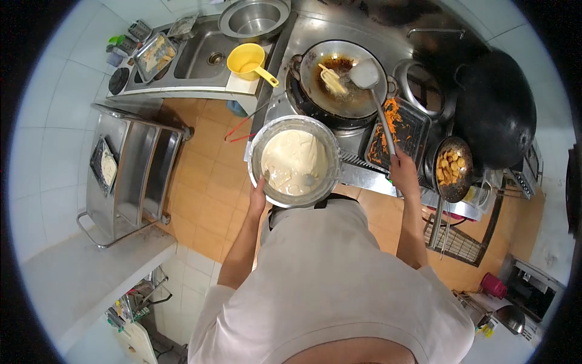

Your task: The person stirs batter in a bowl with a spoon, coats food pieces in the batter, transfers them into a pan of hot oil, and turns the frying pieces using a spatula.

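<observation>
My left hand [258, 195] is closed on the near left rim of a metal bowl [335, 147] of pale batter [290, 159], held at my waist by the stove edge. In the batter lie some pale pieces. My right hand [404, 172] grips the handle of a long spatula [365, 74], whose flat blade is over the right side of a wok [309, 79]. Beside the blade, pale battered pieces [333, 81] sit in brown oil in the wok.
Right of the wok, a black tray [414, 130] holds orange shreds. Farther right are a pan of browned pieces [450, 168] and a large black wok [500, 109]. At the left stand a sink [209, 56], a yellow ladle pot [246, 61] and a steel trolley [130, 176].
</observation>
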`<state>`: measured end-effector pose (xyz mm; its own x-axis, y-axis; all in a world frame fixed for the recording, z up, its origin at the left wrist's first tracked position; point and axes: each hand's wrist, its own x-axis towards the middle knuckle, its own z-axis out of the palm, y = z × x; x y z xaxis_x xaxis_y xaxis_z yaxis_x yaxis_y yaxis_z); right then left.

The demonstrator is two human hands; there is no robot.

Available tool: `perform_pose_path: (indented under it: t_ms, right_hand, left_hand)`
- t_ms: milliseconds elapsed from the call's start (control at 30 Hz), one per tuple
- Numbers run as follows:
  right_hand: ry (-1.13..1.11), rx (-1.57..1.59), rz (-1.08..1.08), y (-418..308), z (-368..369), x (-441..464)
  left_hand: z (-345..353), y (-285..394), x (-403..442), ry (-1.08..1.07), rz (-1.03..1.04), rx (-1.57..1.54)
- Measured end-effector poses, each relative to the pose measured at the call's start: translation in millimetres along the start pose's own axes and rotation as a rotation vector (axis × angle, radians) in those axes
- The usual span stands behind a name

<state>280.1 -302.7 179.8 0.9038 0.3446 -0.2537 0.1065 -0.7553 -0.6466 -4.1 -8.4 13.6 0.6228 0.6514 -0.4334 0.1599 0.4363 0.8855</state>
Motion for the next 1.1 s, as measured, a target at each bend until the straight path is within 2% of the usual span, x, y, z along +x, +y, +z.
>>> perform_pose_path:
  t_ms: [100,200,300,400,500,600,700,800,900,1000,1100]
  right_hand:
    - [0.021,-0.096,0.031,-6,2,-1]
    - [-0.146,0.177,0.173,-7,-7,-5]
    - [-0.067,0.106,0.099,-13,-3,-8]
    - [0.137,-0.265,-0.281,40,14,16]
    - [-0.172,0.161,0.141,3,-11,2]
    - [-0.136,0.154,0.14,-5,-11,-2]
    - [-0.094,-0.003,0.105,-8,-9,1]
    - [-0.227,0.232,0.189,-13,-24,-2]
    - [-0.098,0.161,0.078,8,-9,3]
    - [0.243,-0.286,-0.422,34,12,16]
    - [-0.187,0.133,0.14,-7,-9,4]
  left_hand:
    - [1,0,0,0.007,-0.037,-0.028]
    - [4,6,-1,0.017,-0.035,-0.022]
    - [-2,-5,2,-0.005,-0.014,-0.032]
    - [0,-3,1,-0.011,0.009,-0.035]
    - [-6,-12,8,0.003,-0.004,-0.034]
    - [-7,-14,6,-0.005,-0.035,-0.034]
    - [-8,-16,8,-0.018,-0.024,-0.026]
    - [-10,-18,9,-0.018,-0.01,-0.034]
    - [-11,-21,10,-0.024,0.007,-0.012]
    - [-9,-18,7,-0.023,0.003,-0.007]
    - [-8,-12,6,-0.015,-0.014,-0.008]
